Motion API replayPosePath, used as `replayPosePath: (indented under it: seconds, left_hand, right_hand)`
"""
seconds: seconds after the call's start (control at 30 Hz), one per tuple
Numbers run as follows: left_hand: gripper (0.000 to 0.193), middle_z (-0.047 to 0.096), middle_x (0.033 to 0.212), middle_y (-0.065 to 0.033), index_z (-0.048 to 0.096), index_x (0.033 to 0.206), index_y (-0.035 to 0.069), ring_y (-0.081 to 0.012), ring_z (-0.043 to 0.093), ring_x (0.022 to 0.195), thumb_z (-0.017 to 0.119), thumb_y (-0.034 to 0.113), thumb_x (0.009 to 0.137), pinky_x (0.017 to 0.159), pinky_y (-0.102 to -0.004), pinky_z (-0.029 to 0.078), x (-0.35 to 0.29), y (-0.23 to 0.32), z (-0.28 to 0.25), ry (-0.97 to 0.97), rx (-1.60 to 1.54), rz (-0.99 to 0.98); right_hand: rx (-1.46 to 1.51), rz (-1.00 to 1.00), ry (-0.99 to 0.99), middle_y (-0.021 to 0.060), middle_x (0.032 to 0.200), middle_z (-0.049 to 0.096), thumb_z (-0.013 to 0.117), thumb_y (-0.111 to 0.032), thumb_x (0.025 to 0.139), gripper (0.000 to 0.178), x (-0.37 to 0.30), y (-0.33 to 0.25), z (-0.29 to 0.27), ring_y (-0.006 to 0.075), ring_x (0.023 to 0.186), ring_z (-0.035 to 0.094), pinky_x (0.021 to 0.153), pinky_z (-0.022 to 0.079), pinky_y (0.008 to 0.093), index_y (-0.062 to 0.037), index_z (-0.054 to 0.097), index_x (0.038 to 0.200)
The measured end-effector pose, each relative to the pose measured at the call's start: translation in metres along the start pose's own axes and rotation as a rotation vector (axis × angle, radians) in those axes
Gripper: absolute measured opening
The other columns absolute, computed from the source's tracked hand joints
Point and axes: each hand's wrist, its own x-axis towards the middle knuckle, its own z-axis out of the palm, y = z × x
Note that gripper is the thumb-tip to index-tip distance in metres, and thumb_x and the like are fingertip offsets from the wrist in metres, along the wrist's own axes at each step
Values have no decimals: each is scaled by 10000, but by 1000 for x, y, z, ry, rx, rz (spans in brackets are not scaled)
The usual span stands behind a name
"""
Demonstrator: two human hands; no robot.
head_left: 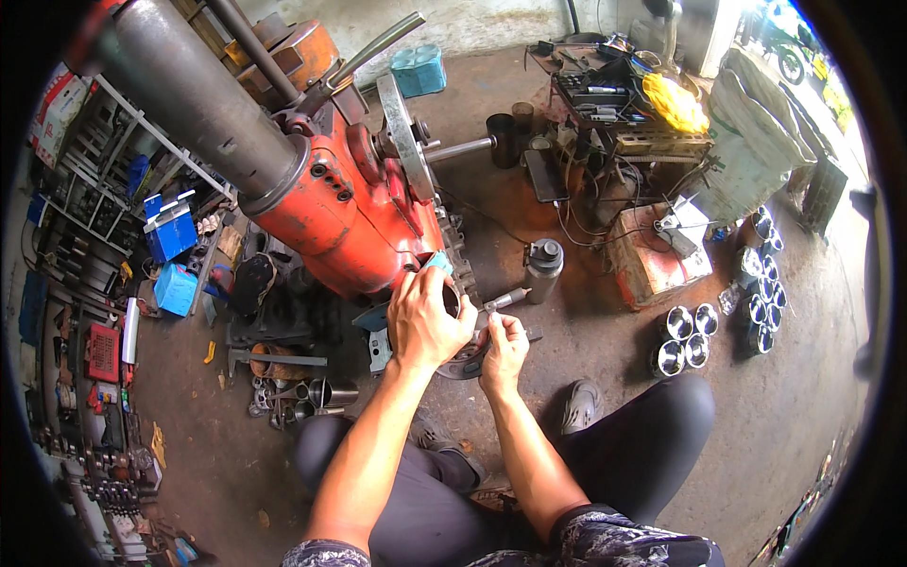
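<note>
A large red machine point(364, 222) with a thick grey column stands ahead of me on the left. At its lower end, my left hand point(425, 317) curls its fingers around a dark round part point(452, 300), the thumb reaching to the right. A silver micrometer-like tool point(507, 300) juts out to the right, close to the left thumb. Just below it, my right hand point(504, 345) is closed in a pinch at the tool's near side. Whatever lies between those fingertips is too small to make out. Under the hands is a round metal base point(461, 367), partly hidden.
Right of my hands stands a grey bottle point(543, 269). Several shiny metal cylinders point(696, 352) are on the floor at right, beyond them a worn box point(657, 255). A cluttered bench point(652, 142) stands behind. A caliper point(283, 360) and metal sleeves point(331, 392) lie at left.
</note>
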Motion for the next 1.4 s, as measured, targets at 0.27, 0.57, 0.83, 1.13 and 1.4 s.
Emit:
replayPosePath:
  seconds: [0.27,0.57,0.83,1.13,1.4]
  left_hand:
    - [312,683,950,-148,610,1005,44,-368,661,914,772,218,803,846,-490,533,0,-1,1,-2,-4,10]
    - [342,703,940,-170,622,1026,36,-392,680,925,790,220,792,859,-497,540,-1,0,1,6,-9,-5]
    - [490,682,1146,-218,610,1163,19,-411,656,1112,821,270,798,1004,-484,518,3,-8,-25,-242,-144,-34]
    - [583,710,1098,-176,679,1173,-8,-378,681,1056,884,405,816,944,-470,543,3,-6,-32,-82,58,40]
    - [302,673,985,-169,624,976,32,-384,647,927,782,213,792,859,-494,527,0,-15,-6,-15,-119,84]
  right_hand:
    - [-64,108,-63,6,724,613,687,-194,1056,185,15,-14,0,84,604,538,570,441,242,-19,640,1021]
    - [-75,75,5,14,732,619,696,-210,1054,203,3,-13,-1,89,609,545,580,441,248,-19,632,1027]
    - [21,3,25,30,732,616,719,-245,1044,228,-19,-22,12,106,583,541,562,450,253,-44,611,1024]
    - [42,-47,-12,35,733,613,678,-223,1070,232,-29,-42,35,97,606,550,564,478,254,-10,601,1021]
    - [43,-58,-17,36,749,625,691,-230,1060,221,-23,-41,39,105,636,558,610,465,255,-22,617,1045]
